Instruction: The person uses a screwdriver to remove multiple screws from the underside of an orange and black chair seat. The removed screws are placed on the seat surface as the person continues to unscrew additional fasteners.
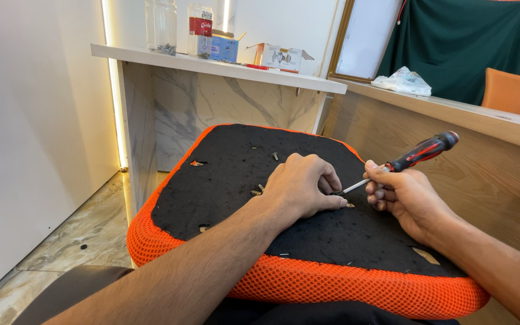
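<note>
A: What's in hand here?

B: A screwdriver (401,161) with a red-and-black handle. The right hand (405,195) has its grip clamped round the handle's lower end and the shaft, with the tip slanting down to the black fabric underside of an orange mesh seat cushion (284,241), which lies upside down across the person's lap.

A: And the other hand?

B: The left hand (305,186) rests on the fabric just beside the tip, fingers curled together, seemingly pinching something small. I cannot tell what; the knuckles hide it.

A: Where might it go wrong?

B: I'd judge the tip is the risk. It sits very close to the left fingers, so a slip off the fastener could jab them or tear the fabric. The cushion is only balanced on the lap, so hard pressing might tilt it.

A: Anything round about?

B: Small bits of hardware (275,156) lie loose on the fabric and could roll off. Behind it, a marble-look counter (212,66) carries jars (165,27) and small boxes (281,57).
</note>
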